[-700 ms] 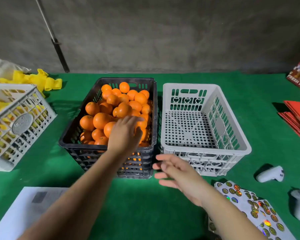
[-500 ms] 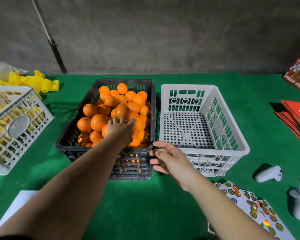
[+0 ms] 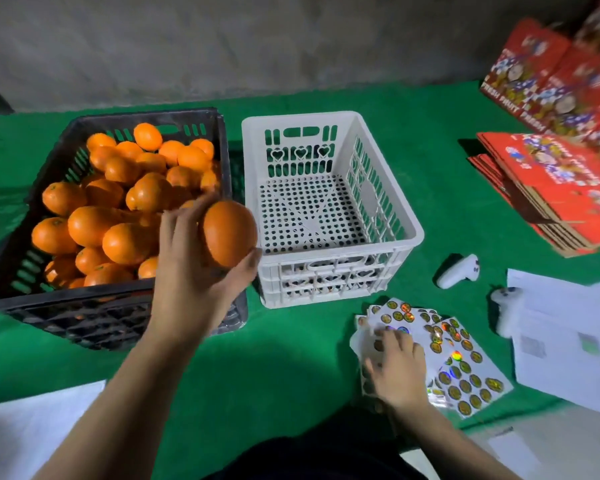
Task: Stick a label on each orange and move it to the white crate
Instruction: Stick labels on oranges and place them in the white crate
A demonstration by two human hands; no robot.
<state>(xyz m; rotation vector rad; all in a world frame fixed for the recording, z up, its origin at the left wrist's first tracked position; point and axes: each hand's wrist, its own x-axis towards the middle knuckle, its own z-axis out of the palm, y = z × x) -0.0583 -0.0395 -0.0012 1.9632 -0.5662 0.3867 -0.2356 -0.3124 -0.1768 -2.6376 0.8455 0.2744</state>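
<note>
My left hand grips one orange and holds it up over the right front corner of the black crate, which is piled with several oranges. Just to its right stands the white crate with a bare perforated floor. My right hand rests on the label sheets, white sheets of round gold stickers lying on the green table in front of the white crate. Its fingers are blurred, so I cannot make out whether they pinch a label.
Red fruit cartons are stacked at the right. Two white controllers and white papers lie at the right front. Another paper lies at the left front. The table cloth is green.
My left hand has lifted an orange out of the black crate and drawn it toward me. My right hand has moved from beside the crates down to the label sheets.
</note>
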